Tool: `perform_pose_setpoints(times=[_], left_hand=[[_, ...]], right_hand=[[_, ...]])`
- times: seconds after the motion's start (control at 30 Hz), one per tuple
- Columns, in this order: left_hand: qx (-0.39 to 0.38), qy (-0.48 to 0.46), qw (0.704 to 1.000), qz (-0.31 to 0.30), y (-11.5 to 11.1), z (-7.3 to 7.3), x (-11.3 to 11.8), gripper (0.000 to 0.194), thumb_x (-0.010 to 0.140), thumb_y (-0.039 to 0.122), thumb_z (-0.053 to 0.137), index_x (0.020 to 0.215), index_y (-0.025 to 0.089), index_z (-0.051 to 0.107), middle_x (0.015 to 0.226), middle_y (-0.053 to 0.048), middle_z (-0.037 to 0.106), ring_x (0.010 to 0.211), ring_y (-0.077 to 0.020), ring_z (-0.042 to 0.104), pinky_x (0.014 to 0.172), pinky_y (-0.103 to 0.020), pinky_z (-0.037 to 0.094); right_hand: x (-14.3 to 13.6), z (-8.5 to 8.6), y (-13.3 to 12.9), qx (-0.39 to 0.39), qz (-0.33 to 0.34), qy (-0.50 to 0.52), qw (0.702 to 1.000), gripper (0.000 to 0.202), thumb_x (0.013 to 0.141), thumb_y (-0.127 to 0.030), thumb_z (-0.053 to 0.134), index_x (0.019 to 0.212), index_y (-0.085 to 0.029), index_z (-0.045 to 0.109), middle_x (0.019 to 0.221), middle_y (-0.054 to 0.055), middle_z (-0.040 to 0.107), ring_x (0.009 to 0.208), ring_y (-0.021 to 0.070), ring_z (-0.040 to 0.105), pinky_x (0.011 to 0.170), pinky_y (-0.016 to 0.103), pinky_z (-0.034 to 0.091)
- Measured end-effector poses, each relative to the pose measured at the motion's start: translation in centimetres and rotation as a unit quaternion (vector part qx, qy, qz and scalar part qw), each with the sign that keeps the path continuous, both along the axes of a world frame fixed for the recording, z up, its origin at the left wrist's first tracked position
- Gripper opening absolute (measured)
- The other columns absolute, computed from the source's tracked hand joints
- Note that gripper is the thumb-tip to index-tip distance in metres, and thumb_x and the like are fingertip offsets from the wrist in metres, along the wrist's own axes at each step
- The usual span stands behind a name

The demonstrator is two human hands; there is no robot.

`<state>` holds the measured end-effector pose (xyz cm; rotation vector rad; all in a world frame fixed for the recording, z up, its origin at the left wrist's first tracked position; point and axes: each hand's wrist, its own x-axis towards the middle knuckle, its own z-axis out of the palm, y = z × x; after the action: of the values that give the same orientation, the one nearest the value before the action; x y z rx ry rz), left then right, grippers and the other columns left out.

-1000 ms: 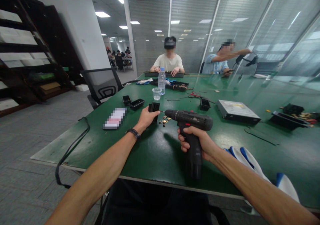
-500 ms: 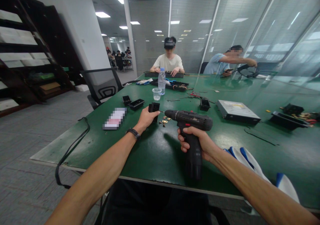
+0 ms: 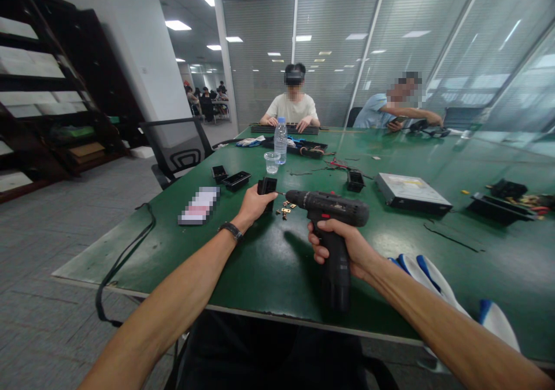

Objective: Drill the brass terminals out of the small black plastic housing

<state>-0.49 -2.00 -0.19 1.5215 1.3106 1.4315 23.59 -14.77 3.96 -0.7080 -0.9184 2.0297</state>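
Observation:
My left hand (image 3: pixel 255 205) grips a small black plastic box (image 3: pixel 267 187) on the green table (image 3: pixel 255 274), its thumb along the near side. In my right hand (image 3: pixel 336 242) is a black cordless drill (image 3: pixel 332 208), held by the handle with the bit pointing left. The bit's tip reaches the box's right side beside my left thumb; whether it sits in a screw is too small to tell. Small brass-coloured metal pieces (image 3: pixel 286 210) and dark screws lie just below the bit.
Black boxes (image 3: pixel 237 180) and a blurred phone (image 3: pixel 199 206) lie left. A water bottle (image 3: pixel 281 141) and plastic cup (image 3: pixel 272 162) stand behind. To the right are a metal disc drive (image 3: pixel 411 193), another black tray (image 3: pixel 500 209) and white-blue gloves (image 3: pixel 433 280). Two people sit across the table.
My hands, the drill and the box have stayed in place. Across the table, the person in blue has lowered an arm and the dark cabled object with it.

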Motion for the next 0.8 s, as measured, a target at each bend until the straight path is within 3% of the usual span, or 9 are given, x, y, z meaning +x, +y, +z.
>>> perform_pose_setpoints(times=[0.8], left_hand=[[0.007, -0.002, 1.000, 0.005, -0.22, 0.26, 0.11, 0.037, 0.063, 0.040, 0.076, 0.087, 0.013, 0.066, 0.081, -0.004, 0.066, 0.072, -0.0167, 0.059, 0.068, -0.028, 0.047]], right_hand=[[-0.07, -0.15, 0.10, 0.005, 0.006, 0.006, 1.000, 0.015, 0.084, -0.024, 0.054, 0.088, -0.012, 0.062, 0.070, 0.003, 0.057, 0.049, 0.0106, 0.048, 0.052, 0.028, 0.045]])
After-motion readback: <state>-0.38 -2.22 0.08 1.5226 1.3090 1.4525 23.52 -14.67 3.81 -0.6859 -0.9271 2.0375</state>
